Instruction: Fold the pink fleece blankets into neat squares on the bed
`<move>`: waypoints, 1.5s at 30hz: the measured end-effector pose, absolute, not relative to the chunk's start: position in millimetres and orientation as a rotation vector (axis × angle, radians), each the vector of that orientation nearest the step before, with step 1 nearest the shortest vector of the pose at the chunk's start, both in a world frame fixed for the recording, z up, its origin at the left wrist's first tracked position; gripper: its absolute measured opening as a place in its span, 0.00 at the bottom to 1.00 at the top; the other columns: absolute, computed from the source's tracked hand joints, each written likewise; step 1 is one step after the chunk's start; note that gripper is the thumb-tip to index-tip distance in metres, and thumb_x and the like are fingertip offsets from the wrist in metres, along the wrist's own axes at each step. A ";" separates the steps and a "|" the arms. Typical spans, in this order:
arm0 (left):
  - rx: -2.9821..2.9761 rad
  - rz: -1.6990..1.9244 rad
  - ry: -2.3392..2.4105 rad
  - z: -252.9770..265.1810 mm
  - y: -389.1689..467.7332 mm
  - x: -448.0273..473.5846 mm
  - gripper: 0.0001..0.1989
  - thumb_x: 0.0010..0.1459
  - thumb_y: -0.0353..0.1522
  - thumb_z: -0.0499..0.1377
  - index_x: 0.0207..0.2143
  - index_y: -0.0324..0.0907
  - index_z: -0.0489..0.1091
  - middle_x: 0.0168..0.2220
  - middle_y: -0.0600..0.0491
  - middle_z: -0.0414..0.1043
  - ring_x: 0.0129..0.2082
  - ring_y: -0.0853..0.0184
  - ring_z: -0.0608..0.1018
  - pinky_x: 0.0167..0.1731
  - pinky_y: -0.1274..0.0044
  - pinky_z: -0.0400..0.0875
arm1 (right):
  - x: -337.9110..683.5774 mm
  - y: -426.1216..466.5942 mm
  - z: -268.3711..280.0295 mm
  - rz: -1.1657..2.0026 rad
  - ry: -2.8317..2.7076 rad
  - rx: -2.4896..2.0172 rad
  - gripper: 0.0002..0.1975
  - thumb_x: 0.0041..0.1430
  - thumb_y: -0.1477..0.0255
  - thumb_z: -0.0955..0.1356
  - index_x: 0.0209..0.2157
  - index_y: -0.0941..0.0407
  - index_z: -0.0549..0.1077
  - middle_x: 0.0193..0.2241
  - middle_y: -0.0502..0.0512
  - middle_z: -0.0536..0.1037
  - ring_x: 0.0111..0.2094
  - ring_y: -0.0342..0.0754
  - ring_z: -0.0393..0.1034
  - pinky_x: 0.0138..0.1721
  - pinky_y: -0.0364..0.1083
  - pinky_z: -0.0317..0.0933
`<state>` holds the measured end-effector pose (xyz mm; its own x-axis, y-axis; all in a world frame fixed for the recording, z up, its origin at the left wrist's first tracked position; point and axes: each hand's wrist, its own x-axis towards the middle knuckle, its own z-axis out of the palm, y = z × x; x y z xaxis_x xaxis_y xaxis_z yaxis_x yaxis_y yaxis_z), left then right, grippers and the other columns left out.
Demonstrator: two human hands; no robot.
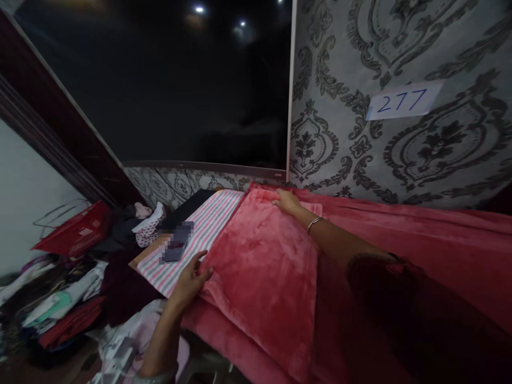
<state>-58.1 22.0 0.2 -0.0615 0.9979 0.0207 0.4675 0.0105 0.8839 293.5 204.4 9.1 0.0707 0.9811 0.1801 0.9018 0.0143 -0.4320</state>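
Note:
A red plush blanket lies with one part folded over on top of a wider spread of the same cloth. My left hand is at the near left edge of the folded part, thumb and fingers apart. Stretched out to the far edge, my right hand rests on the blanket with its fingers apart, a bracelet on the wrist. Left of the fold, a pink, grey and white striped cloth covers the surface, and a dark, partly blurred flat object lies on it.
A large dark television hangs behind, beside patterned wallpaper with a paper label reading 277. To the left are a red basket and heaped clothes. A pale plastic bag sits below my left forearm.

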 end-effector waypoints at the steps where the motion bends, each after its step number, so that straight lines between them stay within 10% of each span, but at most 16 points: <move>1: 1.622 0.977 1.703 -3.4 23.7 -57.4 0.35 0.47 0.49 0.65 0.53 0.37 0.72 0.44 0.41 0.79 0.45 0.49 0.80 0.49 0.58 0.75 | 298.5 203.8 3.3 0.265 -1.888 -1.924 0.19 0.61 0.68 0.71 0.54 0.56 0.74 0.53 0.64 0.78 0.54 0.58 0.72 0.50 0.48 0.64; 8: 2.543 0.921 1.473 -16.5 -39.8 5.6 0.28 0.62 0.41 0.57 0.64 0.43 0.65 0.62 0.41 0.69 0.63 0.50 0.70 0.62 0.55 0.64 | 359.1 186.2 -20.5 0.288 -1.912 -1.907 0.22 0.66 0.66 0.67 0.59 0.57 0.73 0.57 0.64 0.75 0.57 0.59 0.70 0.57 0.50 0.61; 13: 2.839 0.675 0.924 -59.2 -96.9 70.5 0.48 0.54 0.42 0.65 0.73 0.44 0.48 0.69 0.38 0.58 0.66 0.44 0.65 0.59 0.54 0.68 | 412.3 163.3 -20.6 0.270 -1.792 -1.943 0.20 0.68 0.69 0.63 0.56 0.59 0.75 0.54 0.63 0.78 0.54 0.57 0.72 0.56 0.50 0.62; 19: 2.796 0.700 1.242 -94.0 -103.2 92.4 0.40 0.54 0.27 0.58 0.70 0.46 0.56 0.67 0.41 0.63 0.65 0.46 0.68 0.60 0.53 0.67 | 428.0 144.2 -27.3 0.310 -1.684 -1.894 0.21 0.67 0.72 0.61 0.56 0.58 0.76 0.53 0.58 0.79 0.53 0.53 0.74 0.55 0.48 0.65; 37: 2.928 0.938 1.156 -55.3 -107.7 99.0 0.22 0.61 0.26 0.53 0.56 0.46 0.74 0.55 0.44 0.77 0.56 0.56 0.78 0.54 0.62 0.77 | 401.7 137.0 -33.7 0.373 -1.378 -1.981 0.23 0.63 0.68 0.65 0.58 0.59 0.74 0.48 0.64 0.81 0.49 0.55 0.76 0.49 0.47 0.68; 45: 2.992 0.941 1.238 -78.8 -97.1 93.0 0.30 0.56 0.19 0.50 0.58 0.46 0.72 0.59 0.46 0.74 0.59 0.59 0.76 0.57 0.66 0.75 | 387.1 121.9 -18.8 0.307 -1.434 -1.989 0.26 0.62 0.74 0.63 0.61 0.53 0.71 0.54 0.56 0.78 0.53 0.52 0.74 0.52 0.46 0.66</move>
